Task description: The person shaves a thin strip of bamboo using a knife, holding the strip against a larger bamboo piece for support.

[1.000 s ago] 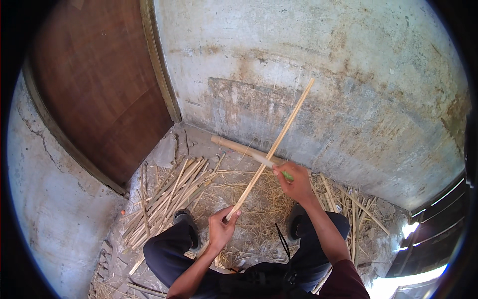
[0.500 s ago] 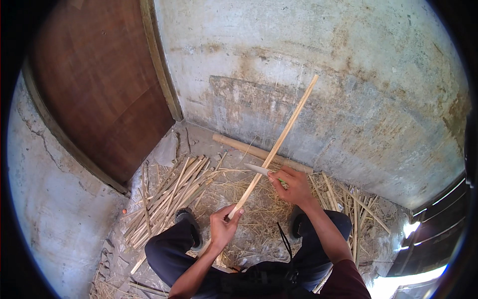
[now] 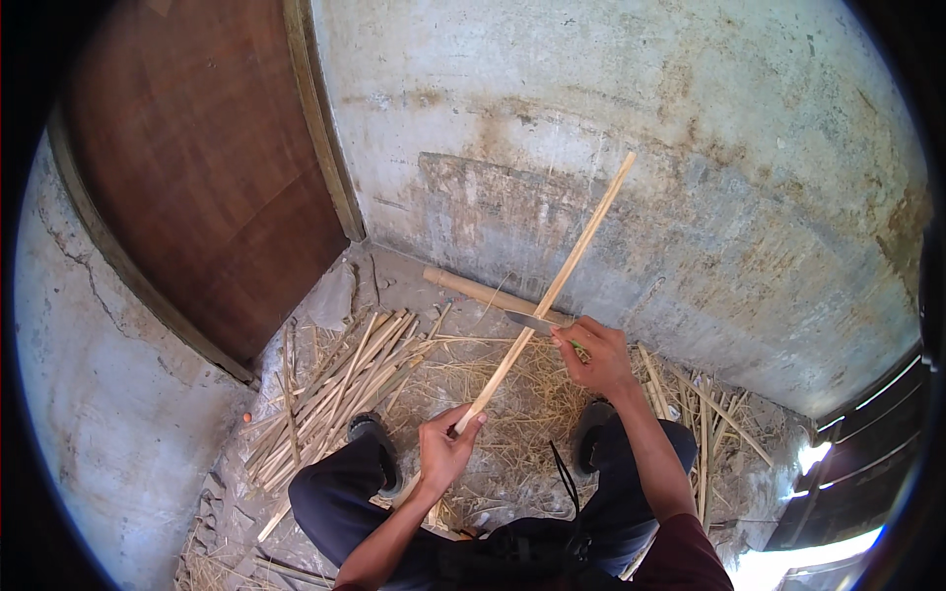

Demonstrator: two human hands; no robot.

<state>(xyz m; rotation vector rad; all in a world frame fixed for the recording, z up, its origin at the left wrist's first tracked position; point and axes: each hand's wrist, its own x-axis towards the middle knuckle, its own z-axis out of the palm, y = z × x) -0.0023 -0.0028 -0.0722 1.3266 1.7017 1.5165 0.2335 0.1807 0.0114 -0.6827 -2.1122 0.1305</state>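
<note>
The left hand (image 3: 445,453) was closed around the near end of the strip (image 3: 587,233); the right hand (image 3: 595,357) gripped a knife (image 3: 529,321), its blade pointing to ten o'clock across the strip's middle. Whether the edge touched, I cannot tell. The strip ran from the left hand, the nearer one, towards one o'clock, passing the right hand on its ten o'clock side. It looked pale yellow, slim and straight. Farther out, sticks (image 3: 335,384) lay heaped at ten o'clock from the left hand, and a pole (image 3: 471,287) lay by the wall (image 3: 631,89) at twelve.
</note>
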